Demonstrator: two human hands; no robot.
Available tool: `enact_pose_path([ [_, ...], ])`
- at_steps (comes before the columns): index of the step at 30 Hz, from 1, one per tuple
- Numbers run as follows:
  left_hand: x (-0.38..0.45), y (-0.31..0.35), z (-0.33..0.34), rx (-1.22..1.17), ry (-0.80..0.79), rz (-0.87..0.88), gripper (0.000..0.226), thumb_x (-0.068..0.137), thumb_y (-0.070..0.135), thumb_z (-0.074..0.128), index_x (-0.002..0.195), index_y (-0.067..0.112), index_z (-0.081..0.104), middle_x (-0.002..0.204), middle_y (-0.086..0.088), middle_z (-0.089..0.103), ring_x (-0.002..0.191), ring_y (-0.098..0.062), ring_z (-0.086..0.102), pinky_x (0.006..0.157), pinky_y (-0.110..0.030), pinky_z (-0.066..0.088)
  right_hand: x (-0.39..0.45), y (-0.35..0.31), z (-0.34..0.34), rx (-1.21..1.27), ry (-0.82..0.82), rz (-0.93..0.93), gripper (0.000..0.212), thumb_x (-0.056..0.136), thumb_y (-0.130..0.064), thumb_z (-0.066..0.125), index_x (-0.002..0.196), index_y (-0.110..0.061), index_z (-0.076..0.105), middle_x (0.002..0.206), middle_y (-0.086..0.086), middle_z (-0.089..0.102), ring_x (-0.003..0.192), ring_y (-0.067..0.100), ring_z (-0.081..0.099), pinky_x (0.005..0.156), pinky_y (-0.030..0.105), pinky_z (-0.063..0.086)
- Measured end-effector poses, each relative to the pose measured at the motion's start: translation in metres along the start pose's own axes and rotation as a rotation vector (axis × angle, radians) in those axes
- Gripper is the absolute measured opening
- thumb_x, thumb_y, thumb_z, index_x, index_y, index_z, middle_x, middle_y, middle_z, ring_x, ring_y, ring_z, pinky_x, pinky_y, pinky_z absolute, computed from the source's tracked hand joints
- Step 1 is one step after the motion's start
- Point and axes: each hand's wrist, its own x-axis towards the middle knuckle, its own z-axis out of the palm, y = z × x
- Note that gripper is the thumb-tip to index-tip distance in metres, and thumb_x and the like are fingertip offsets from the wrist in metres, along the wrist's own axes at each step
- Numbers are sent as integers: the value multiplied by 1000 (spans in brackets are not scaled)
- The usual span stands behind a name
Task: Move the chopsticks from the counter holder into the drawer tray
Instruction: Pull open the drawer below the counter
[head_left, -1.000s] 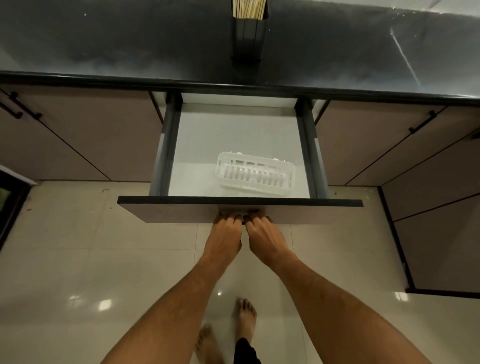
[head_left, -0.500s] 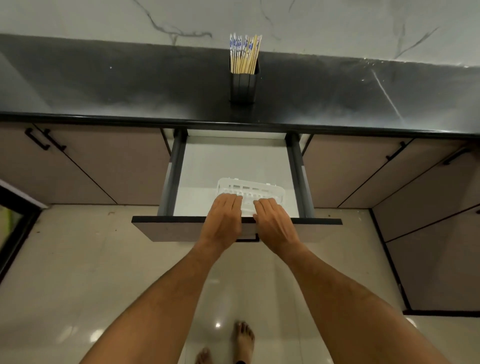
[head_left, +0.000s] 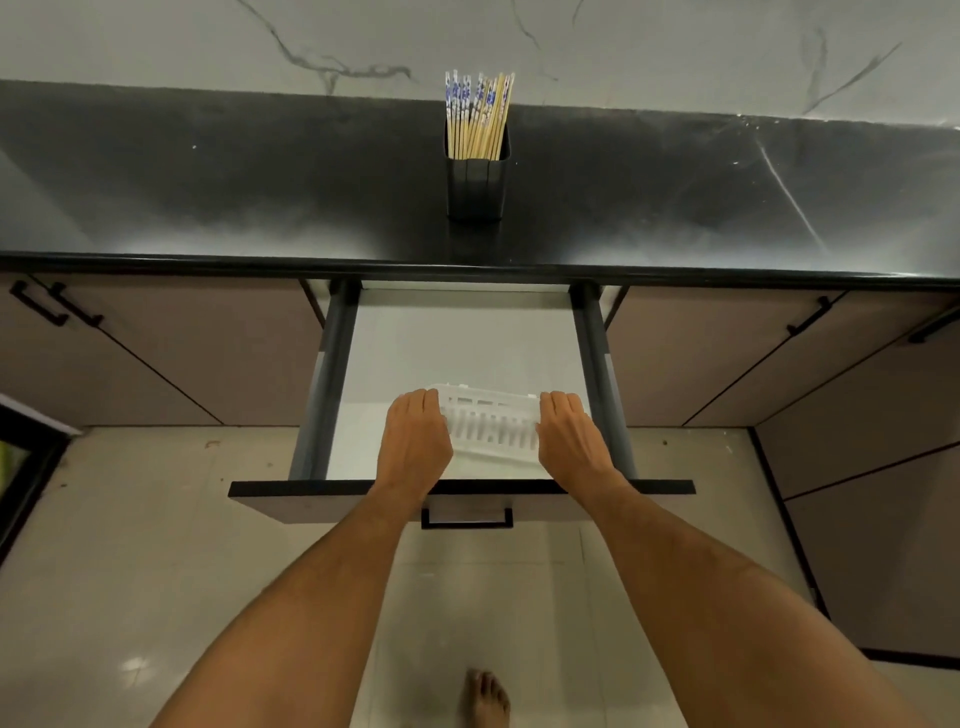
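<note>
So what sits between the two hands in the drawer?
Head view: only the white slotted tray, with the left hand and right hand on its ends.

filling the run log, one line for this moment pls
drawer open | left hand, right hand grip tray ends | chopsticks in holder

Both my forearms reach forward and down, bare, roughly parallel. Left hand (head_left: 415, 441) palm-down, fingers curled over the left end of the tray (head_left: 491, 426); right hand (head_left: 569, 441) mirrors it on the right end, thumb toward the middle. One bare foot (head_left: 485, 699) below.
</note>
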Motion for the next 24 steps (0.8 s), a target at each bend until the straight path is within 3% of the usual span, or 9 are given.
enact_pose_path([
  [4, 14, -11, 16, -45, -53, -119, 21, 96, 8, 57, 117, 6, 62, 109, -9, 67, 100, -24, 62, 96, -32, 48, 16, 11, 16, 3, -88, 114, 26, 95, -2, 44, 118, -3, 54, 116, 13, 58, 101, 23, 54, 99, 34, 46],
  [9, 31, -24, 43, -132, -172, -306, 23, 102, 18, 51, 121, 8, 58, 116, -9, 65, 103, -23, 63, 91, -31, 50, 30, 19, 38, 114, -209, 270, 34, 94, 1, 47, 127, -1, 49, 125, 15, 57, 109, 25, 56, 101, 32, 46],
  [15, 52, -35, 69, -243, -332, -458, 27, 103, 17, 50, 128, 6, 54, 122, -12, 63, 110, -28, 62, 92, -36, 52, 43, 20, 58, 306, -281, 473, 68, 96, 6, 50, 156, 7, 16, 146, 24, 45, 127, 37, 54, 104, 38, 49],
  [19, 59, -43, 74, -259, -420, -511, 28, 98, 5, 53, 126, 6, 55, 112, -13, 67, 96, -29, 66, 75, -33, 53, 49, 18, 61, 325, -276, 511, 65, 94, 8, 54, 152, 4, 25, 136, 23, 54, 120, 36, 60, 99, 40, 54],
  [24, 58, -52, 69, -230, -445, -520, 29, 97, 3, 56, 126, 5, 55, 112, -15, 68, 96, -31, 69, 75, -35, 58, 59, 10, 56, 333, -267, 504, 62, 92, 9, 57, 148, -3, 32, 128, 20, 58, 115, 36, 62, 94, 43, 57],
])
